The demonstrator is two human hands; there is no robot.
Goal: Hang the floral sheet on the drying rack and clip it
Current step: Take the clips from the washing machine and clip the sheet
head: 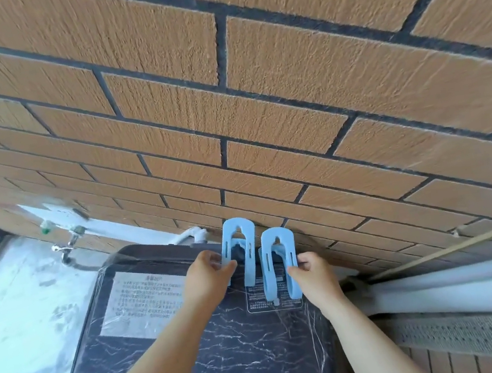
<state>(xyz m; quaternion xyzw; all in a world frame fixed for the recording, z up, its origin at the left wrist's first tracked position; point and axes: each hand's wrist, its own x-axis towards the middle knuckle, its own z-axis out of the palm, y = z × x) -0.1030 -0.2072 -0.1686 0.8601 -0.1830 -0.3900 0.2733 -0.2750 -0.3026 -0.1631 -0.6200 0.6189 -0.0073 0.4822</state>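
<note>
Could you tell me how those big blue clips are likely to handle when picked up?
Likely stiff: the left clip, pinched by the left hand, and the right clip, by the right hand, hold their arch shape. Probably light: thin, slotted plastic. Flat-sided, so unlikely to roll.

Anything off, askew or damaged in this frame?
Nothing damaged or spilled: the left hand grips the left clip, the right hand the right clip, both above the washer lid. Only oddity: wrinkled plastic film covers the lid. No floral sheet in view.
</note>
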